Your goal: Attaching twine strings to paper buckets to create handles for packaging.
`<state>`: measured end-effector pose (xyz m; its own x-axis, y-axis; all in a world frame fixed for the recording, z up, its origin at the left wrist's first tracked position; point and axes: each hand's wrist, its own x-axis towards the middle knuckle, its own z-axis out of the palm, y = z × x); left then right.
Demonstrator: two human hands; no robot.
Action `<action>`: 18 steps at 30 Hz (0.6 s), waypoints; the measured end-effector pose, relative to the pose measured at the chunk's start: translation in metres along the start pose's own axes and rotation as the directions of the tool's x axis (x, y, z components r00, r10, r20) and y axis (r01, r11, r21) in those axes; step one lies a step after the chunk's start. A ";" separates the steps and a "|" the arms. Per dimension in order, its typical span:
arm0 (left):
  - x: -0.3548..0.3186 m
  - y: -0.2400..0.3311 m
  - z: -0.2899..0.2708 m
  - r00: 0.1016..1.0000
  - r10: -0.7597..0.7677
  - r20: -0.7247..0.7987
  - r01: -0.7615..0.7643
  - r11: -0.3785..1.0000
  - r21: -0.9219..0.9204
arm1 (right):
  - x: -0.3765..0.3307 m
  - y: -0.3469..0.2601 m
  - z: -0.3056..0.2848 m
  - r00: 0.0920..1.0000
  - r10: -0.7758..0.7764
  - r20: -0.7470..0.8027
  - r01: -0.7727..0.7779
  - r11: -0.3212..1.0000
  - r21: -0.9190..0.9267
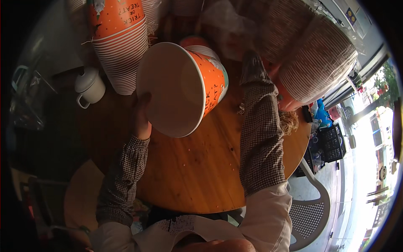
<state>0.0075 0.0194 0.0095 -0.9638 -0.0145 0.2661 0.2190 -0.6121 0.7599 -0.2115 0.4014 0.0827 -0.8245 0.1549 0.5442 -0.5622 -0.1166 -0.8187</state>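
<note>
A large orange paper bucket (213, 82) with a white inside is tilted over the table, its mouth turned toward me and to the left. My left hand (142, 117) grips it at the left rim, thumb over the edge and the other fingers mostly hidden. My right arm (261, 122) stretches to the far side, beside wrapped stacks of buckets and a crumpled clear plastic bag (224, 27). Past the cuff, my right hand is lost in shadow and blur, so its fingers cannot be made out. Partly behind the held bucket shows another orange-and-white bucket end (195, 42).
A tall stack of nested orange buckets (119, 54) stands at the far left, near a white lidded mug (90, 87). Plastic-wrapped stacks (317, 59) fill the far right of the round wooden table (193, 172). Straw-like shreds (289, 122) and a grey chair (308, 218) are on the right.
</note>
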 end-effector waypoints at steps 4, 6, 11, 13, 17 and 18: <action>0.004 -0.007 -0.006 0.999 0.048 -0.021 -0.042 0.977 0.209 | -0.005 -0.024 0.001 0.748 0.043 0.662 0.568 0.474 -0.673; -0.001 0.003 -0.008 0.999 0.024 -0.026 -0.018 0.978 0.207 | -0.045 -0.045 0.031 0.921 0.082 0.381 0.265 0.585 -0.767; -0.016 0.009 0.010 0.998 0.029 0.052 -0.041 0.964 0.264 | -0.176 -0.146 0.036 0.997 0.064 -0.030 -0.055 0.443 -0.895; -0.018 0.006 0.012 0.995 0.051 0.088 -0.076 0.949 0.305 | -0.220 -0.148 0.028 0.999 0.043 -0.005 -0.020 0.357 -0.934; -0.024 0.006 0.018 0.984 0.039 0.173 -0.096 0.936 0.340 | -0.268 -0.126 0.002 0.983 0.142 -0.117 -0.147 0.223 -0.964; -0.027 0.010 0.021 0.977 -0.004 0.213 -0.074 0.930 0.360 | -0.273 -0.123 -0.001 0.973 0.165 -0.161 -0.184 0.136 -0.973</action>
<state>0.0388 0.0298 0.0222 -0.9103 0.1568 0.3831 0.3301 -0.2835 0.9004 0.0825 0.3747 0.0349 -0.8850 0.2891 0.3650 0.1367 0.9106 -0.3900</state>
